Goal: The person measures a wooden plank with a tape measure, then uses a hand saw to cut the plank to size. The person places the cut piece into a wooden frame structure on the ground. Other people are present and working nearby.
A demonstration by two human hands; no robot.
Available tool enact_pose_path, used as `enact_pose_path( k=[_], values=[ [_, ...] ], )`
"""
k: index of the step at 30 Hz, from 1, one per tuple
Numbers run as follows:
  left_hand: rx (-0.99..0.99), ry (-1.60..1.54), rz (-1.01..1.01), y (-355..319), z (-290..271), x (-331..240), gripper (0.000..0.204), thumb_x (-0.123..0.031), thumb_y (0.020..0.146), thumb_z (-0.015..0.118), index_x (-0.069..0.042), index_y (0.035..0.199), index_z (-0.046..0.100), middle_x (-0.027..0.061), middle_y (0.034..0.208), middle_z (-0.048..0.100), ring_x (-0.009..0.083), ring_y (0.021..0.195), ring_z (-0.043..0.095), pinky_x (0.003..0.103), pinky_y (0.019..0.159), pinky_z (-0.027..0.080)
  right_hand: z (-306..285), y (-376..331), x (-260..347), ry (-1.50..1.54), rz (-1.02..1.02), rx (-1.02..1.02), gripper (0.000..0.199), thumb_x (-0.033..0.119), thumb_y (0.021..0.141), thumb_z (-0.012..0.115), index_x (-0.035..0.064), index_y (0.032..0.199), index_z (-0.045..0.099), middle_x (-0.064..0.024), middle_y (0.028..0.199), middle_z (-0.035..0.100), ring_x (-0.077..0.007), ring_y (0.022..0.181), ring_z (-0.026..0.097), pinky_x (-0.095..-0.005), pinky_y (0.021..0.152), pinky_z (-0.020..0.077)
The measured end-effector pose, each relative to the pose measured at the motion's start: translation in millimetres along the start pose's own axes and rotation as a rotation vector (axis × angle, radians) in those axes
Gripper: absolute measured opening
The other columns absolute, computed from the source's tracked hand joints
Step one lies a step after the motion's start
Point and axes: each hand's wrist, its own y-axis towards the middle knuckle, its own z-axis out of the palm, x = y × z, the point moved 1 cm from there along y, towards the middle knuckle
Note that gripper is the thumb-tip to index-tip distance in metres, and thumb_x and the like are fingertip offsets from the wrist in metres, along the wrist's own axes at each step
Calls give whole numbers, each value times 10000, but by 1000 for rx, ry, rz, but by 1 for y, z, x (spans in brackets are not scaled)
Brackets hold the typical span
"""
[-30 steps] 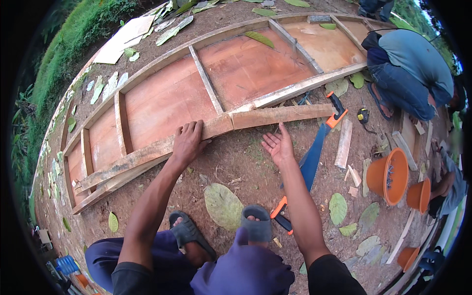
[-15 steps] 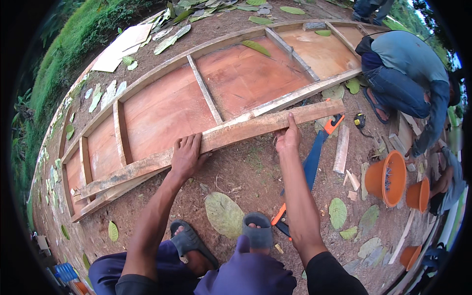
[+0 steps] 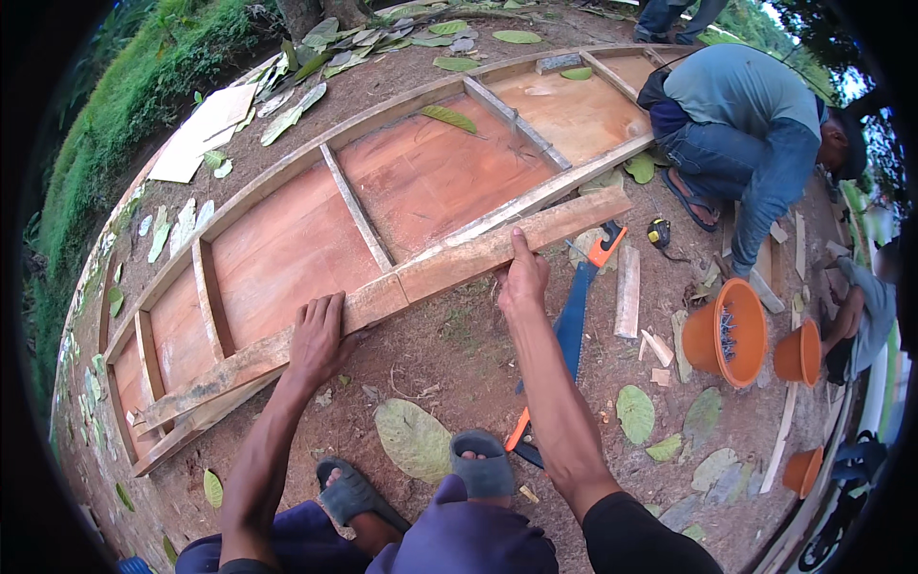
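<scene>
- Here the left hand (image 3: 316, 340) lies flat, fingers spread, on the long wooden plank (image 3: 402, 287)
- The right hand (image 3: 523, 279) pinches the plank's near edge
- The plank rests along the near rim of the wooden boat frame (image 3: 287, 249), beside a blue handsaw (image 3: 572, 325) on the ground

left hand (image 3: 317, 337) flat on plank (image 3: 402, 287) | right hand (image 3: 522, 277) gripping plank edge

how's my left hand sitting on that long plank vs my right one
The left hand lies flat, palm down, fingers spread across the long plank near its middle. The right hand sits farther toward the plank's far end, gripping its near edge with the thumb pointing up over the top face. Both touch the same plank, which lies along the near rail of the wooden frame.
</scene>
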Motion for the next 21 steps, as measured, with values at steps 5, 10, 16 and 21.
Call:
enact_pose_path(
  k=[5, 10, 16, 21],
  values=[
    [84, -20, -33, -18, 29, 22, 810, -302, 790, 821, 35, 1420, 440, 203, 1312, 556, 359, 1244, 516, 475, 1082, 372, 55, -66, 33, -215, -492, 294, 353, 234, 994, 718, -75, 1095, 581, -125, 1007, 652, -147, 899, 594, -327, 816, 501],
    [-35, 21, -186, 25, -32, 41, 776, -366, 847, 794, 48, 1417, 467, 232, 1323, 578, 357, 1268, 534, 477, 1088, 362, 24, -30, 15, -145, -581, 245, 370, 235, 986, 717, -48, 1175, 572, -128, 1105, 662, -170, 1008, 612, -333, 903, 494],
    [90, -27, -144, 35, -52, 46, 739, -442, 885, 753, 4, 1407, 477, 199, 1283, 608, 359, 1249, 559, 493, 1055, 384, -98, -57, -15, -434, -291, 154, 358, 209, 987, 707, -18, 1233, 582, -104, 1142, 674, -155, 1027, 621, -323, 917, 488],
    [206, 23, -171, 39, -19, 42, 733, -446, 888, 746, -17, 1406, 454, 209, 1284, 602, 375, 1224, 576, 516, 1044, 392, -151, -88, -8, -524, -199, 104, 319, 219, 989, 710, -13, 1191, 628, -60, 1061, 687, -115, 930, 611, -295, 840, 483]
  ],
)
